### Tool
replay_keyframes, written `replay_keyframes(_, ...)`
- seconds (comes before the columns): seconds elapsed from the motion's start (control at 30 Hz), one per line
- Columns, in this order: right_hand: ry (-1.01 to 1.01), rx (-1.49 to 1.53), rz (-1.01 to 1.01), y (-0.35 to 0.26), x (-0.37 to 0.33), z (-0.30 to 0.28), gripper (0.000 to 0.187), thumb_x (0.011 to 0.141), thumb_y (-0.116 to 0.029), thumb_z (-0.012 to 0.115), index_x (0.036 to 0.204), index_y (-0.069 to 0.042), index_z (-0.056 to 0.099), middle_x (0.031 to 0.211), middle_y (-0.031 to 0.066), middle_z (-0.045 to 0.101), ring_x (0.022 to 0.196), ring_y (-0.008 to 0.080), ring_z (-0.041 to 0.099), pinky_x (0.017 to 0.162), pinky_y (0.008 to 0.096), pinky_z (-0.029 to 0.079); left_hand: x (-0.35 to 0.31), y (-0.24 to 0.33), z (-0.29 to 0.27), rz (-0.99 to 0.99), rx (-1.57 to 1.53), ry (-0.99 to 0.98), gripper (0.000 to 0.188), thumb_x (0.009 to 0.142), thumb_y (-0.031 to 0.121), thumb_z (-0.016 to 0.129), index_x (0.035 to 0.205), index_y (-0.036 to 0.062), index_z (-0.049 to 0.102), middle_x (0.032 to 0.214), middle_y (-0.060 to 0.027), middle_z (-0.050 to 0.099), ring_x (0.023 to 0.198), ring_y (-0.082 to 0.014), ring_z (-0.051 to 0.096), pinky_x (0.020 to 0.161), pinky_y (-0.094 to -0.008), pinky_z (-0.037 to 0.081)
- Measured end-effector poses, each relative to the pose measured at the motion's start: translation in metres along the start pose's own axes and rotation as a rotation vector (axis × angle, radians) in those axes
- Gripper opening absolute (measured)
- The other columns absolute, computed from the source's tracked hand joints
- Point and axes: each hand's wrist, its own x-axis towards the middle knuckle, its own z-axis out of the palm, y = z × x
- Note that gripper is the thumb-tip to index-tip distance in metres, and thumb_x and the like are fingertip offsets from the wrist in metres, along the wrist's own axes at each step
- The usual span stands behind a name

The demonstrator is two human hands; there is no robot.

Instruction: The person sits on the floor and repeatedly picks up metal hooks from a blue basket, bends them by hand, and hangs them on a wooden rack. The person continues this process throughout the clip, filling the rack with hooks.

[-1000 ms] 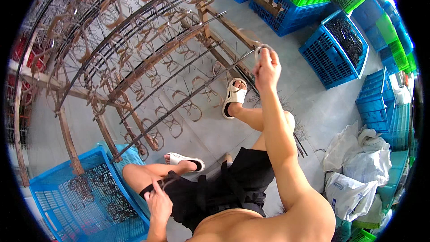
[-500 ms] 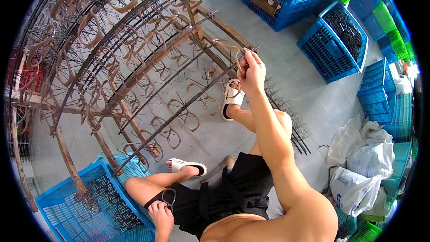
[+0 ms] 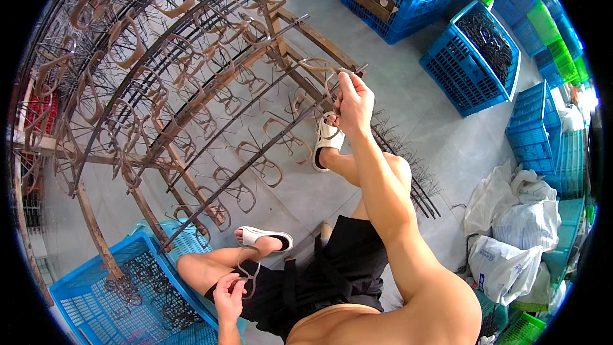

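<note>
My left hand (image 3: 228, 295), low over my lap, pinches a brown eyeglass frame (image 3: 249, 275) by its edge. Farther out, my right hand (image 3: 355, 103) is closed on another brown eyeglass frame (image 3: 329, 83) at the end of the rack's nearest rod (image 3: 260, 152). The fingers hide part of that frame, and I cannot tell whether it is attached to the rod's wires. Several similar frames, such as this eyeglass frame (image 3: 262, 165), hang from thin wires along the same rod.
A wooden rack (image 3: 281, 32) with curved dark rods full of eyeglass frames fills the upper left. Beside my left leg stands a blue crate (image 3: 64, 287) holding dark frames. Another blue crate (image 3: 447, 67) of dark pieces, spiky rods (image 3: 412, 182) and white sacks (image 3: 504, 268) are on the right.
My left hand has lifted its eyeglass frame slightly, turning it so both rims show. My right hand has shifted a little left, its frame now closer to the rod.
</note>
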Motion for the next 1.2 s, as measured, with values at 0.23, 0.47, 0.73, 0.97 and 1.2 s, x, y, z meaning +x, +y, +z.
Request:
replay_keyframes(0.23,-0.141,-0.395,-0.101,-0.007,-0.013,0.004,0.020,0.088,-0.022,0.060,0.091,-0.003,0.062,0.060,-0.0050,0.048,0.050,0.0028,0.041,0.043,0.0204,0.033,0.011,0.010,0.018,0.005,-0.195,0.001,0.017,0.086,0.006,0.057,0.102,-0.0019,0.060,0.085,-0.0093,0.065,0.070,-0.0118,0.059,0.065,-0.0235,0.048)
replay_keyframes(0.47,-0.104,-0.528,-0.166,-0.016,-0.010,0.001,0.021,0.088,-0.024,0.060,0.093,-0.004,0.062,0.059,-0.0047,0.047,0.048,0.0039,0.040,0.043,0.0220,0.034,0.028,0.025,0.037,0.155,-0.251,-0.072,0.020,0.084,0.005,0.061,0.102,-0.0034,0.062,0.081,-0.0072,0.063,0.071,-0.0134,0.060,0.064,-0.0240,0.049)
replay_keyframes(0.73,0.185,-0.909,-0.452,-0.027,-0.021,0.003,0.031,0.087,-0.023,0.058,0.110,-0.002,0.054,0.088,0.0113,0.053,0.080,0.0203,0.052,0.068,0.0343,0.043,0.035,0.061,0.053,0.255,-0.500,-0.162,0.015,0.084,0.006,0.060,0.096,-0.0029,0.059,0.072,-0.0067,0.057,0.049,-0.0101,0.050,0.043,-0.0209,0.040)
replay_keyframes(0.97,-0.982,-0.504,-0.152,-0.020,-0.223,0.046,0.066,0.086,-0.027,0.061,0.135,0.002,0.027,0.126,0.0213,0.030,0.113,0.0303,0.037,0.095,0.0390,0.035,0.045,0.092,0.046,0.405,-0.491,0.096,0.004,0.083,0.000,0.060,0.086,-0.0015,0.059,0.065,-0.0039,0.060,0.048,-0.0059,0.049,0.047,-0.0161,0.037)
replay_keyframes(1.2,-0.552,-0.148,0.226,0.033,-0.302,0.075,0.055,0.091,-0.008,0.048,0.138,-0.001,0.021,0.125,0.0122,0.040,0.111,0.0219,0.043,0.092,0.0339,0.038,0.042,0.057,0.057,0.721,-0.180,0.524,0.010,0.089,0.002,0.052,0.098,-0.0014,0.051,0.082,-0.0088,0.056,0.062,-0.0119,0.050,0.057,-0.0247,0.044)
